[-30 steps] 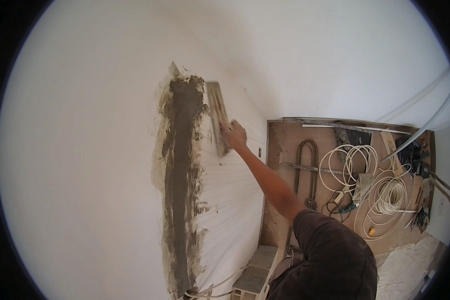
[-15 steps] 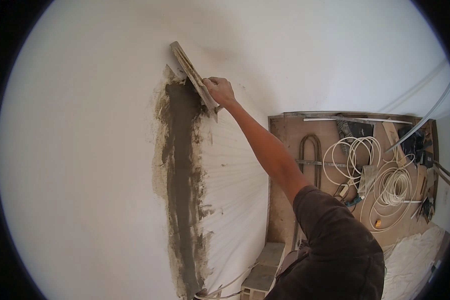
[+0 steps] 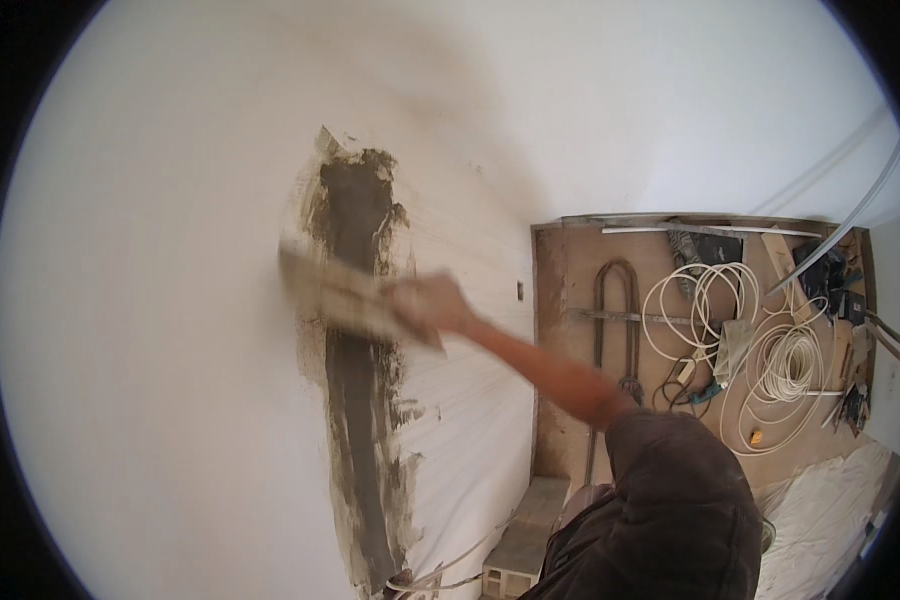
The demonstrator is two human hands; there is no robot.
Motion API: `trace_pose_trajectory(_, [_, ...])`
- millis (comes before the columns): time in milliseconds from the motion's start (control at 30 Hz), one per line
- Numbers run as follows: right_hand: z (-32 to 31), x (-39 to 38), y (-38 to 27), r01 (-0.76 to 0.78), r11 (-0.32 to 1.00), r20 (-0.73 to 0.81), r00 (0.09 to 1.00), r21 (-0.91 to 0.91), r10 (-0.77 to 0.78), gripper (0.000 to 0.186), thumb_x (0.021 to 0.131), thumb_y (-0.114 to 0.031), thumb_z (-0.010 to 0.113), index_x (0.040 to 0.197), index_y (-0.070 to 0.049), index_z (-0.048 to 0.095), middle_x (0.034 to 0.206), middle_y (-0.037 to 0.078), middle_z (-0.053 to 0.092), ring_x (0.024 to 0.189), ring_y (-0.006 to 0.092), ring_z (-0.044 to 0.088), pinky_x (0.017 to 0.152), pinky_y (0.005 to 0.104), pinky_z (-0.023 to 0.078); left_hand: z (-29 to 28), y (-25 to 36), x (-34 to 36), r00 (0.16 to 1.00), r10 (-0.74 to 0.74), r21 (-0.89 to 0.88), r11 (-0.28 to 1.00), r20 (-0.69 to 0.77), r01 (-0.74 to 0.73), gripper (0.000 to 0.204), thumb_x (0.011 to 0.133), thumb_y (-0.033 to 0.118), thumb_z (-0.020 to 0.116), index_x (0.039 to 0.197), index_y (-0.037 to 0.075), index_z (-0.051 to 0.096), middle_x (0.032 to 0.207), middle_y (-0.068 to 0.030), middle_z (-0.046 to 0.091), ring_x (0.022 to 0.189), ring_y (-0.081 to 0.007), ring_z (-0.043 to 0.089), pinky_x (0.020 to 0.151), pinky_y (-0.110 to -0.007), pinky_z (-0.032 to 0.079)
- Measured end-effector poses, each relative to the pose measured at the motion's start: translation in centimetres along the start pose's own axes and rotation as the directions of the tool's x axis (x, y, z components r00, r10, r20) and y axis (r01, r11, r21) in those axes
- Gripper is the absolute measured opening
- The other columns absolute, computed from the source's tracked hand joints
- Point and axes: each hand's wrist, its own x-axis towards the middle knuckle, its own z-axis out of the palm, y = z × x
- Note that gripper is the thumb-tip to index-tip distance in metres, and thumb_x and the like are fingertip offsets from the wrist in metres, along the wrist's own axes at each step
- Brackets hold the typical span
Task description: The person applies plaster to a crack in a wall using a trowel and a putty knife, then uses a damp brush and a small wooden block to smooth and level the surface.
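My right hand (image 3: 428, 303) is closed round the grip of a plastering trowel (image 3: 328, 284), both smeared by motion. The trowel lies slantwise across the upper part of a long dark grey strip of wet mortar (image 3: 355, 410) on the white wall (image 3: 150, 330). Ragged, lighter smears edge the strip on both sides. Whether the whole blade touches the wall I cannot tell. My right arm reaches in from the lower right in a dark sleeve (image 3: 670, 490). My left hand is out of view.
Coiled white cable (image 3: 792, 370), a bent dark pipe (image 3: 618, 268) and assorted tools lie on the brown floor covering at right. A hollow block (image 3: 530, 530) stands below, by the wall. Loose cable (image 3: 445, 575) sticks out at the strip's lower end. Pale sheeting (image 3: 820, 520) covers the lower right.
My right hand and the trowel have come down from the strip's top end onto its upper part. The blade has turned flatter across the strip. The view has shifted slightly.
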Motion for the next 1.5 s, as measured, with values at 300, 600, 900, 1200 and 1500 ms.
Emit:
trace_pose_trajectory(300, [-7.8,14.6,8.3,-0.326,0.85,-0.089,0.915,0.414,0.395,0.044,0.083,-0.037,0.056,0.107,-0.001,0.066,0.096,0.016,0.066,0.081,0.0294,0.066,0.046,0.0405,0.058,0.0,0.7,1.0,0.988,0.144,0.231,0.96,0.062,-0.155,0.055,0.092,0.022,0.054,0.131,-0.01,0.031,0.129,-0.0282,0.039,0.104,-0.0371,0.051,0.086,-0.049,0.044])
trace_pose_trajectory(600, [1.2,-6.5,-4.0,-0.227,0.959,0.355,0.922,0.173,0.154,0.039,0.077,-0.05,0.048,0.099,-0.027,0.07,0.098,0.009,0.068,0.088,0.0301,0.064,0.081,0.0407,0.05,0.8,1.0,0.7,0.996,0.035,-0.049,0.998,-0.082,-0.039,0.04,0.094,0.033,0.051,0.112,-0.003,0.049,0.126,-0.0269,0.044,0.117,-0.0434,0.043,0.089,-0.057,0.037])
trace_pose_trajectory(900, [-9.1,7.3,5.6,-0.482,0.62,0.202,0.861,0.619,0.467,0.034,0.088,-0.032,0.048,0.092,-0.003,0.066,0.066,0.004,0.05,0.053,0.0141,0.047,0.038,0.0301,0.041,-0.1,2.1,1.4,0.998,0.023,0.056,0.998,-0.06,-0.019,0.042,0.094,0.034,0.05,0.113,-0.002,0.049,0.126,-0.0267,0.045,0.119,-0.0435,0.041,0.091,-0.057,0.034])
trace_pose_trajectory(1200, [-9.0,14.3,11.0,-0.348,0.717,0.093,0.924,0.604,0.37,0.039,0.09,-0.033,0.047,0.098,0.0,0.065,0.051,-0.001,0.04,0.043,0.0112,0.038,0.042,0.0301,0.035,-0.5,1.5,1.0,0.999,0.037,0.061,0.997,0.025,-0.039,0.051,0.091,0.013,0.053,0.133,-0.006,0.031,0.125,-0.0285,0.044,0.1,-0.0368,0.056,0.084,-0.051,0.046])
trace_pose_trajectory(1500, [-7.0,11.7,6.5,-0.495,0.733,0.146,0.86,0.467,0.488,0.039,0.09,-0.033,0.051,0.107,-0.001,0.066,0.058,0.001,0.049,0.049,0.0099,0.044,0.049,0.0275,0.04,0.6,-5.3,-2.3,0.952,0.305,0.117,0.945,0.014,-0.305,0.054,0.087,0.001,0.05,0.137,-0.002,0.028,0.115,-0.028,0.048,0.098,-0.0364,0.056,0.09,-0.066,0.042])
